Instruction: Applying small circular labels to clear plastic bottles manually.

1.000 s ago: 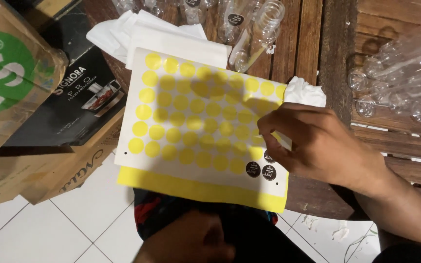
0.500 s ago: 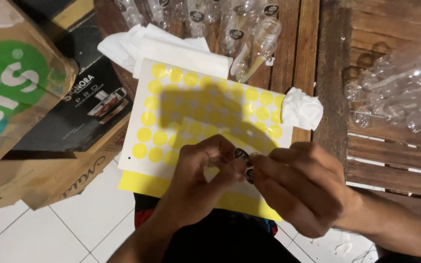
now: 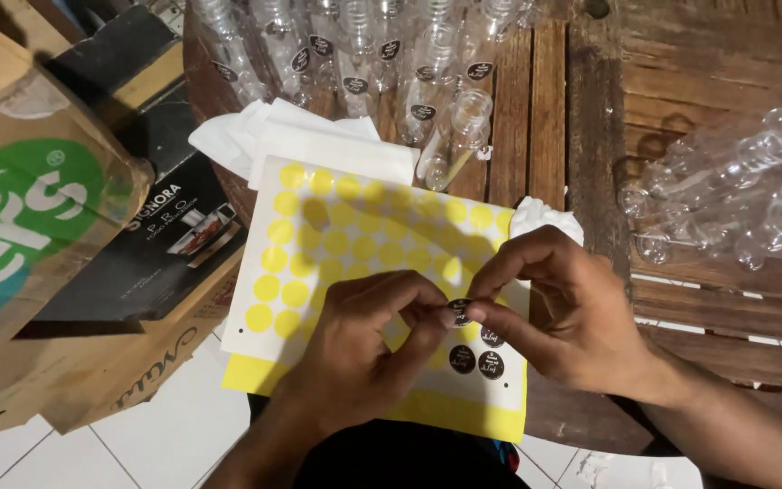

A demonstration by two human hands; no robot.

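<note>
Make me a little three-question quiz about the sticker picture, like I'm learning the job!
1. True or false: both hands pinch one round black sticker.
2. What colour are the empty circles on the sticker sheet?
3. Where do the clear plastic bottles with black labels stand? A) on the tiled floor B) on the wooden table beyond the sheet C) inside the cardboard box

Key
1. True: the left hand and right hand meet on it.
2. Yellow.
3. B

yellow-dotted white sticker sheet [image 3: 355,244], black round stickers [image 3: 475,360] — brown slatted table [image 3: 681,81]
</note>
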